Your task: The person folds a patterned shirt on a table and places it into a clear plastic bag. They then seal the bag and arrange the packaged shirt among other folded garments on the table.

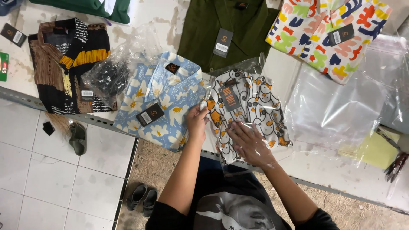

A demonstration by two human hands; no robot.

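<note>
A folded white shirt with orange and black duck print (251,106) lies inside a clear plastic bag on the white table (149,19). My right hand (250,142) presses flat on the bag's near end, fingers spread. My left hand (197,119) pinches the bag's left edge near a small white tab. Right beside it, to the left, lies a folded light blue shirt with white and yellow flowers (164,100), with a dark tag on it.
Folded shirts lie around: black, brown and yellow (68,59), olive green (226,30), multicoloured blotches (328,32). A clear bag of dark items (110,76) sits at left, empty clear bags (336,110) at right. Shoes (142,198) and a sandal (78,137) rest on the floor.
</note>
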